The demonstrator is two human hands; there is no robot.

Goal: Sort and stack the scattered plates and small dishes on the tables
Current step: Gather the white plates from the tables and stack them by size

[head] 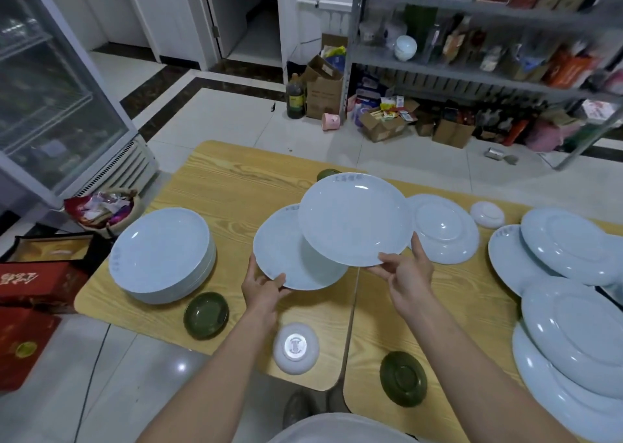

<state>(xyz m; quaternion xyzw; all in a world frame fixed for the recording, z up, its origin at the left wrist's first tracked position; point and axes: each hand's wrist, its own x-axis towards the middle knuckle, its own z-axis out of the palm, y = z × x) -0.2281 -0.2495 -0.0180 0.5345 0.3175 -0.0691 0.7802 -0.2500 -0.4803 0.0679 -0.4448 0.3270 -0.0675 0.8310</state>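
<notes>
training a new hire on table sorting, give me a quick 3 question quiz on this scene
1. True or false: the left hand holds the lower plate and the right hand holds the upper plate.
2. The tall stack of plates sits on: A the left table; B the right table; C the floor.
3. Which way up is the white dish by the near edge?
Key: 1 true; 2 A; 3 upside down.
</notes>
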